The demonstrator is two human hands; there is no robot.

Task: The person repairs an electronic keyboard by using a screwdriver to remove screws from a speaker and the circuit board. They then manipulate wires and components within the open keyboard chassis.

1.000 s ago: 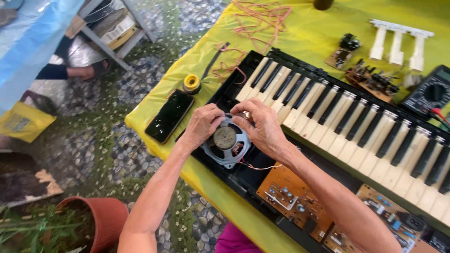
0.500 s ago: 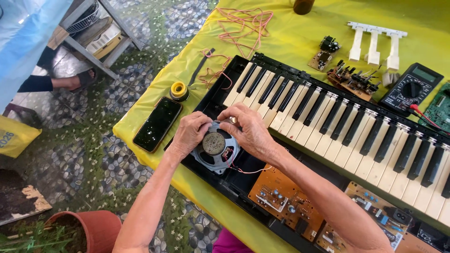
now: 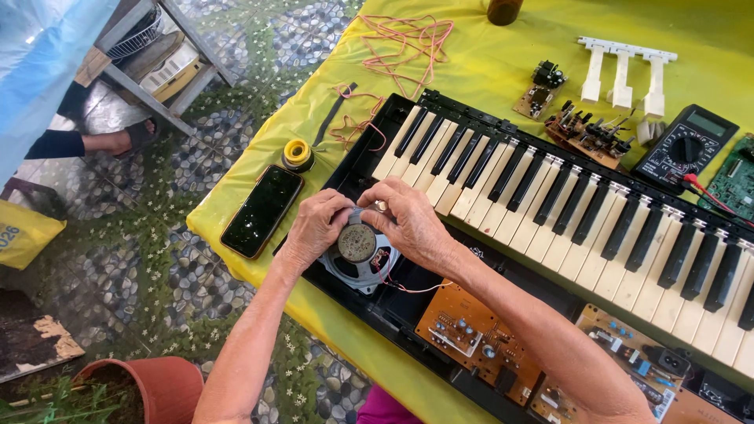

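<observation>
A round loudspeaker (image 3: 359, 253) with a metal magnet sits back-up in the left end of an opened black electronic keyboard (image 3: 581, 212). My left hand (image 3: 316, 228) grips the speaker's left rim and my right hand (image 3: 408, 224) holds its upper right rim; the fingertips meet above the magnet. Thin red wires (image 3: 408, 284) run from the speaker toward an orange circuit board (image 3: 479, 341) inside the case.
A black phone (image 3: 261, 210) and a yellow roll (image 3: 298, 154) lie left of the keyboard on the yellow cloth (image 3: 503, 55). Loose white keys (image 3: 624, 71), small circuit boards (image 3: 585, 129), a multimeter (image 3: 686, 147) and tangled wire (image 3: 408, 43) lie beyond. Below left stands a clay pot (image 3: 161, 385); another person's foot (image 3: 118, 140) is upper left.
Both hands have stayed on the speaker, with the fingers shifting around its rim. The camera view has drifted, so the keyboard appears lower and further right.
</observation>
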